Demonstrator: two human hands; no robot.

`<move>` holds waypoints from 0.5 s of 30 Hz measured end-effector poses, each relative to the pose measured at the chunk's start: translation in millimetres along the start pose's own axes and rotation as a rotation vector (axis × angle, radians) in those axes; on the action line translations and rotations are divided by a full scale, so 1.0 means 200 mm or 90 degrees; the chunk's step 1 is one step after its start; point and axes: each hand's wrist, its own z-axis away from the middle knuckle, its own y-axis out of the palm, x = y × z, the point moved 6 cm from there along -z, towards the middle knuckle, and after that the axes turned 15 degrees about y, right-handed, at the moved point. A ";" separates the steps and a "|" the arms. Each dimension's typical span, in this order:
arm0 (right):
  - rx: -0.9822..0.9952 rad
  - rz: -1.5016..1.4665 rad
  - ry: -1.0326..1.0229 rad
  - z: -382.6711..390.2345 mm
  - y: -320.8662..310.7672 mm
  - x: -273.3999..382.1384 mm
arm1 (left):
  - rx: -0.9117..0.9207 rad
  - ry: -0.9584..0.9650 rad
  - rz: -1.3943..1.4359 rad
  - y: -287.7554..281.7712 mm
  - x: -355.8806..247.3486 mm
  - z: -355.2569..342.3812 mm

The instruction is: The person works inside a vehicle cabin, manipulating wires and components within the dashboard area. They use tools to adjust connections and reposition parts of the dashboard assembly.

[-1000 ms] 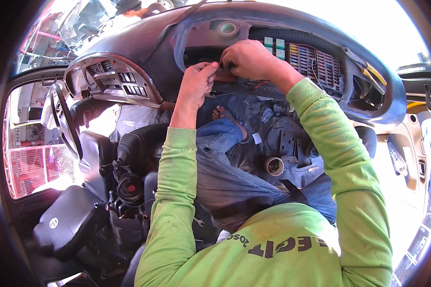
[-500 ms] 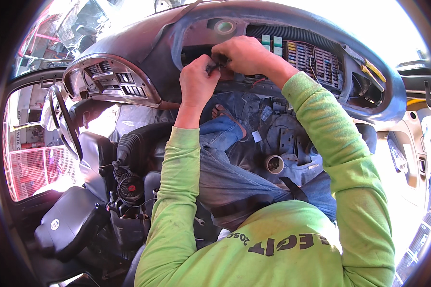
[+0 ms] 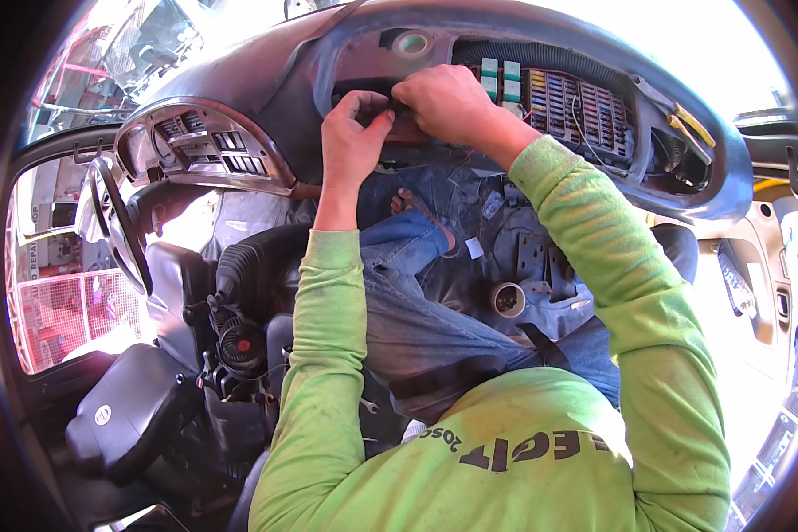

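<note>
Over the open middle of the dashboard, my two hands meet close together. My left hand has its fingers curled, thumb toward the forefinger. My right hand is closed, palm down, its fingertips almost touching the left ones. Something small and dark seems to be between the fingertips; too little of it shows to name it. Just right of my right hand are green relays and a fuse panel with rows of coloured fuses. Thin loose wires hang below the right wrist.
A roll of tape lies on the dash above my hands. Yellow-handled pliers rest at the right end. Around me are an instrument cluster, a steering wheel, a small black fan, a cup of small parts and a wrench.
My left hand has shifted slightly left and up, its thumb and forefinger loosening a little. My right hand has moved slightly, its forearm tilting left.
</note>
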 end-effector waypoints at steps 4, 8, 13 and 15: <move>-0.007 -0.047 0.021 -0.02 -0.03 0.00 | 0.055 0.096 -0.194 -0.02 -0.03 0.00; -0.035 -0.393 0.064 0.10 -0.25 -0.08 | 0.067 0.130 -0.363 0.00 -0.02 -0.05; 0.141 -0.594 0.130 0.65 -0.42 -0.28 | 0.057 0.129 -0.425 0.06 0.03 -0.14; 0.251 -0.682 0.180 0.91 -0.33 -0.34 | 0.061 0.073 -0.404 0.07 0.08 -0.17</move>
